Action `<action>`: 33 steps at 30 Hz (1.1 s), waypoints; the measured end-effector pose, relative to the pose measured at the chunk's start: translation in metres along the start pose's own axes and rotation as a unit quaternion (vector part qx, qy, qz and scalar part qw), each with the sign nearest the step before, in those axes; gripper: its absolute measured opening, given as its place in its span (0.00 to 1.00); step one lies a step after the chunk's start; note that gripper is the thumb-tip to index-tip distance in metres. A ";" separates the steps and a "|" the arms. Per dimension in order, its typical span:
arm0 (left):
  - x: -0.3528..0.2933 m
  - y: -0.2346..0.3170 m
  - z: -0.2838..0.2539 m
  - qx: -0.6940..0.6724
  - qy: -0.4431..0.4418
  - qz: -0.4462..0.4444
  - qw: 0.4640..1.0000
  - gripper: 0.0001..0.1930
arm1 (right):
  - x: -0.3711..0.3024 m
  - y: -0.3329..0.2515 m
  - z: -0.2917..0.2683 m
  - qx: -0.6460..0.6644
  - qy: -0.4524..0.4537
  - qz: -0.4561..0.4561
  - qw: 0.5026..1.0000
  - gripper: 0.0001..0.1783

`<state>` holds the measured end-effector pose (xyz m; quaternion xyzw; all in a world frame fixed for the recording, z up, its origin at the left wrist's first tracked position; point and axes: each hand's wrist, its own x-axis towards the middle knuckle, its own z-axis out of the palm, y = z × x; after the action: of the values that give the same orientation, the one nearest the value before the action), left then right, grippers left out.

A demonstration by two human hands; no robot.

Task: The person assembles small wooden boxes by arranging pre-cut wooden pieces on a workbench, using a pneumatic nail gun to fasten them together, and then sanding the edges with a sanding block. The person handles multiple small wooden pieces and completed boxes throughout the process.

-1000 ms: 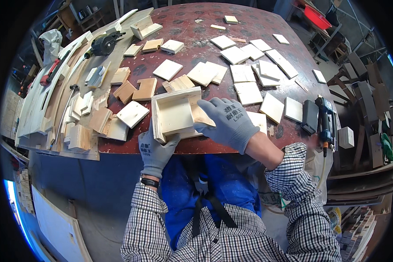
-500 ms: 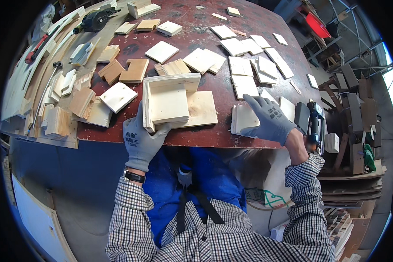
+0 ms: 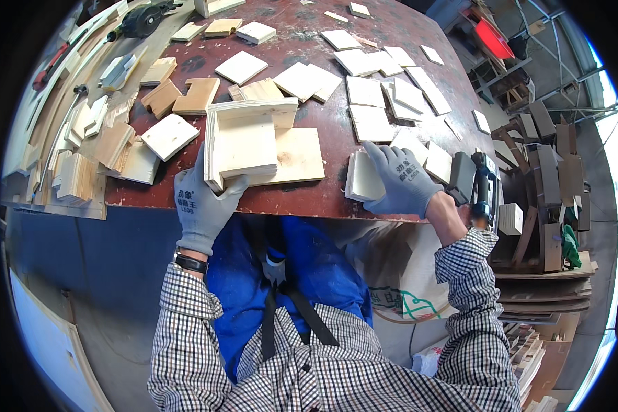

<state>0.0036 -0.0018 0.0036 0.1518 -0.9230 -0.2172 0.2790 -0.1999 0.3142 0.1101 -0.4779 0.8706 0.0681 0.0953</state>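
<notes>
Left hand: the gloved left hand (image 3: 202,206) held the near left corner of an open wooden box (image 3: 246,145), its thumb over the lower edge and its fingers clamped on the side wall.
Wooden box: it was near the front edge of the table (image 3: 323,199), left of centre, its open side facing up; a flat knotty panel (image 3: 301,154) showed from under its right side, and whether the two were joined could not be told.
Right hand: the gloved right hand (image 3: 406,180) touched a pale panel (image 3: 360,177) near the table's front edge, fingers and thumb apart across its right end; whether they gripped it could not be told.
Right edge: a dark power tool (image 3: 485,189) lay beside a black block (image 3: 462,177).
Beyond the hands: loose square boards (image 3: 369,124) and a notched block (image 3: 197,95) lay scattered.
</notes>
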 end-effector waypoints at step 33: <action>0.002 0.002 -0.001 -0.045 0.032 0.003 0.998 0.40 | 0.120 -0.132 -0.068 -0.105 0.221 -0.231 0.942 0.56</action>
<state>0.0029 -0.0011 0.0062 0.1432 -0.9032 -0.2531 0.3158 -0.1580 0.1306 0.1447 -0.6761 0.7235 0.0281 -0.1368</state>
